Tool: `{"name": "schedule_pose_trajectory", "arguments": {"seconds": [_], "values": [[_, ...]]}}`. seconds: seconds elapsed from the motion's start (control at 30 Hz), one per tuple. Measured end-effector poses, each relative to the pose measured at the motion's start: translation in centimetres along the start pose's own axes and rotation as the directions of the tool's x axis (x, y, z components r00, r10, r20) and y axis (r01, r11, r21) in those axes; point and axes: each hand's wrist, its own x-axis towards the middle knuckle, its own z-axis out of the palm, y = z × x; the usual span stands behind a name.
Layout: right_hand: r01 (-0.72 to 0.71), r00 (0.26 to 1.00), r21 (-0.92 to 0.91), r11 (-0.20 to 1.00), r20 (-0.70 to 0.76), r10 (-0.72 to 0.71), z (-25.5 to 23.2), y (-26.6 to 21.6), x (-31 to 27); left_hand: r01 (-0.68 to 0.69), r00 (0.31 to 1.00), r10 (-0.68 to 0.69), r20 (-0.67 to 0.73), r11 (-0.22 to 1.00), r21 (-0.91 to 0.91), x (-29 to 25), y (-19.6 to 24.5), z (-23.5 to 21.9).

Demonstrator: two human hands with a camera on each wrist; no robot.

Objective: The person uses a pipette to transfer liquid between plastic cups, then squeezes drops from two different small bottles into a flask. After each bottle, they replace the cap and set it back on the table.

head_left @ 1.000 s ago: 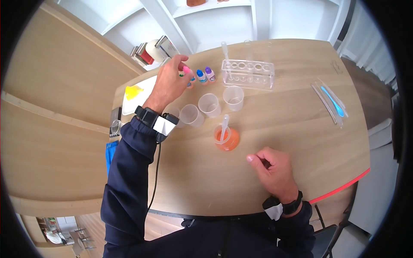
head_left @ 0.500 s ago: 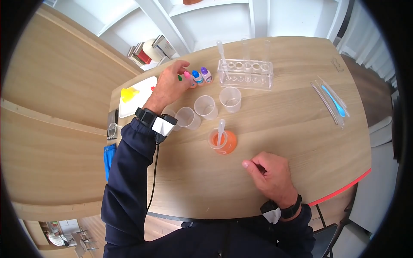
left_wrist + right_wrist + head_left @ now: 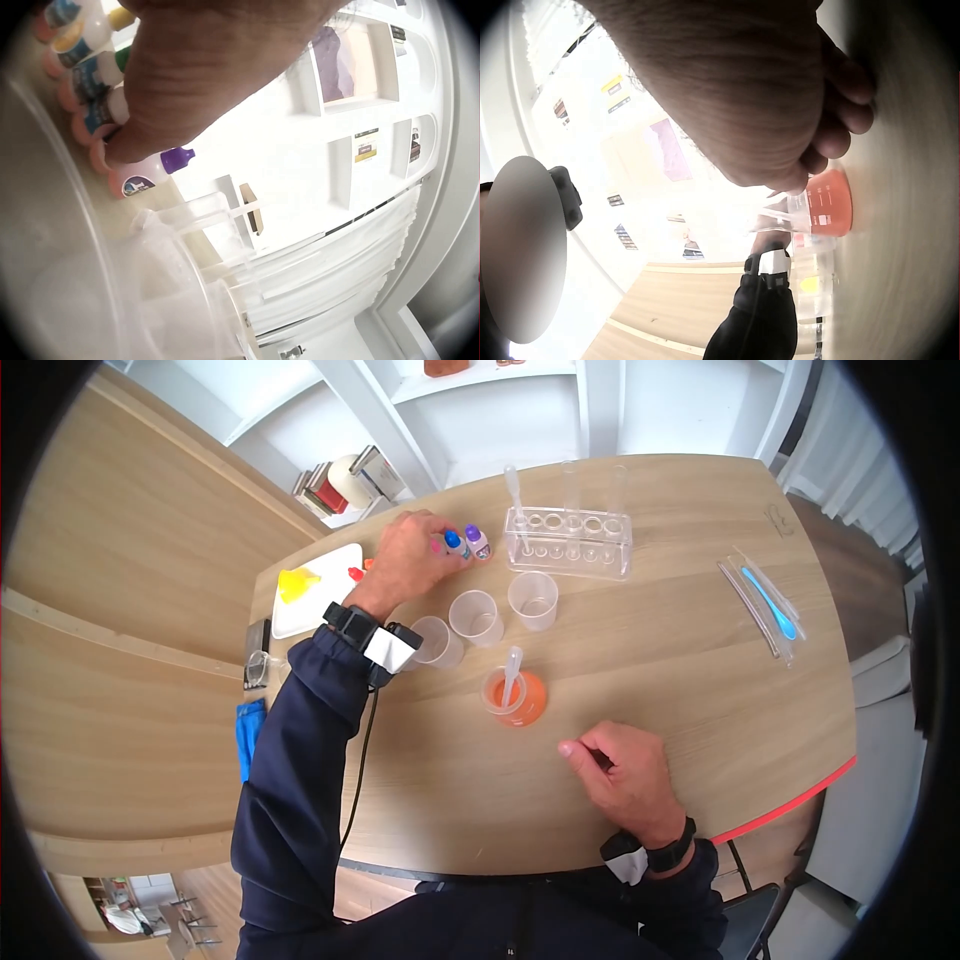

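Observation:
In the head view my left hand (image 3: 408, 555) reaches to the row of small dropper bottles at the back left. Its thumb and forefinger pinch the blue-capped bottle (image 3: 455, 543). Right beside it stands the purple-capped bottle (image 3: 478, 543), its label showing in the left wrist view. The pink-capped bottle (image 3: 436, 546) is mostly hidden by the hand. My right hand (image 3: 628, 780) rests on the table near the front, fingers loosely curled and holding nothing. Ahead of it stands a beaker of orange liquid (image 3: 527, 703) with a plastic pipette (image 3: 511, 675) leaning in it.
Clear plastic cups (image 3: 534, 601) line up in front of the bottles. A clear test tube rack (image 3: 568, 545) stands behind them. On the left lies a white tray (image 3: 300, 622) with a yellow funnel (image 3: 295, 584). A blue spoon (image 3: 772, 607) and wrapped sticks lie at the right.
My left hand has moved right along the row, from over the pink-capped bottle to the blue-capped one, and its fingers have closed there. The right hand stays resting on the table.

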Motion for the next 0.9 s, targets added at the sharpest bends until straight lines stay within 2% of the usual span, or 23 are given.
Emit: {"name": "schedule_pose_trajectory", "arguments": {"seconds": [0.13,0.23,0.33,0.43,0.57,0.63,0.73,0.8,0.9], "values": [[0.006,1.0,0.004,1.0,-0.01,-0.006,0.1,0.0,0.0,-0.061,0.995,0.055,-0.078,0.996,-0.066,-0.6,0.4,-0.8],[0.001,1.0,0.009,1.0,-0.006,-0.001,0.1,-0.1,0.0,0.062,0.993,-0.09,-0.079,0.951,-0.304,-2.1,1.6,-2.7],[-0.013,1.0,0.016,1.0,0.003,0.013,0.1,-0.1,-0.2,0.044,0.989,-0.103,-0.105,0.89,-0.454,-5.2,4.5,-5.6],[-0.009,1.0,0.029,1.0,-0.01,0.009,0.3,0.1,-0.4,0.028,0.987,-0.11,-0.113,0.826,-0.562,-9.2,5.0,-6.2],[-0.052,0.999,0.041,0.998,0.005,0.051,0.4,0.0,-0.6,0.071,0.989,-0.149,-0.008,0.515,-0.855,-16.3,6.5,-4.4],[-0.077,0.997,0.058,0.995,0.017,0.077,0.4,0.1,-0.6,0.125,0.988,-0.127,0.083,0.37,-0.921,-19.6,7.4,-2.8],[-0.11,0.993,0.138,0.984,0.048,0.104,0.3,-0.1,-0.8,0.182,0.981,-0.113,0.158,0.251,-0.951,-22.8,8.5,-0.6],[-0.131,0.991,0.252,0.959,0.067,0.117,0.4,-0.9,-0.9,0.187,0.98,-0.12,0.161,0.263,-0.946,-24.4,9.4,0.6],[-0.056,0.998,0.226,0.972,0.051,0.045,0.3,-4.3,-0.6,0.195,0.979,-0.123,0.162,0.335,-0.922,-25.8,10.6,2.1]]}}
